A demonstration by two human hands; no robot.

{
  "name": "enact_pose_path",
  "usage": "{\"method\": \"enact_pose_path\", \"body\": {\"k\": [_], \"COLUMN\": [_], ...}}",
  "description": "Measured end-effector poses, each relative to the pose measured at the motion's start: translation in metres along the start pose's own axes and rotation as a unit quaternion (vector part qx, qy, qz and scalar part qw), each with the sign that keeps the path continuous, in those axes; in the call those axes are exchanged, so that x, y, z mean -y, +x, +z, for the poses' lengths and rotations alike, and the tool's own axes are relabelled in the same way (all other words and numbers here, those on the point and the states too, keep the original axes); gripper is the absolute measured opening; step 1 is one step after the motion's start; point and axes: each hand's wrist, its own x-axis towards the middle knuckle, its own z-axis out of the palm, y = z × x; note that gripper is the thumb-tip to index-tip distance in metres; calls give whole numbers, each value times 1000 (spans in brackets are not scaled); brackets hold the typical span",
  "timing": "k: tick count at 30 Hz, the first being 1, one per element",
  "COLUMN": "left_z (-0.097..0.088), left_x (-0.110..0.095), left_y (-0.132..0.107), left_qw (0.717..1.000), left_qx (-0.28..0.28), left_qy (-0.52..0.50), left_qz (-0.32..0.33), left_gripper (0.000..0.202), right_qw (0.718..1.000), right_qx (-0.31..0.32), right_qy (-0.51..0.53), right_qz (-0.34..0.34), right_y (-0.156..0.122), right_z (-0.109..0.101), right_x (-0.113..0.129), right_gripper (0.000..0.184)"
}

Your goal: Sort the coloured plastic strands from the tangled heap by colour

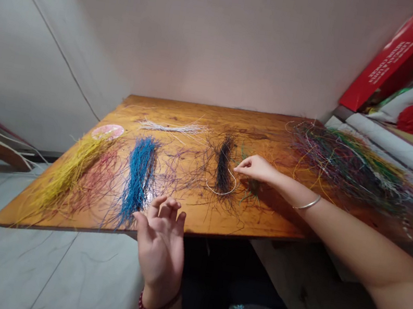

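Right hand [255, 168] by curved white fibre [222, 191]; wiry black tuft [223, 165] beside.

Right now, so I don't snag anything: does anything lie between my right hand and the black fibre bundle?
Nothing solid. Your right hand's fingers are just beside the black fibre bundle. Only a thin white strand curves up near the fingertips, among loose dark fibres on the wooden tabletop.
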Motion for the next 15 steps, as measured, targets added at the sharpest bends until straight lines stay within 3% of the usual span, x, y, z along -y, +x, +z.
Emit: {"method": "enact_pose_path", "body": {"k": [3, 6, 10, 12, 13, 15], "left_z": [-3, -5, -6, -6, -6, -6], "left_x": [-2, -4, -6, -6, -6, -4], "left_y": [1, 2, 5, 7, 8, 9], "left_qw": [1000, 1000, 999, 999, 999, 999], "left_qx": [-3, -9, -16, -23, -26, -29], "left_qy": [-9, -27, -42, -44, -42, -37], "left_qz": [2, 2, -10, -3, 1, 1], "left_gripper": [42, 38, 33, 32, 31, 29], "right_qw": [1000, 999, 987, 972, 966, 976], "right_qx": [19, 9, -146, -224, -243, -188], "right_qy": [8, 27, 61, 75, 82, 95], "right_qz": [17, 18, 33, 1, -19, -62], "right_y": [-1, -11, -41, -57, -63, -71], "right_z": [-8, -38, -94, -115, -122, -128], "right_x": [1, 7, 29, 45, 54, 76], "right_gripper": [29, 29, 27, 24, 24, 23]}}
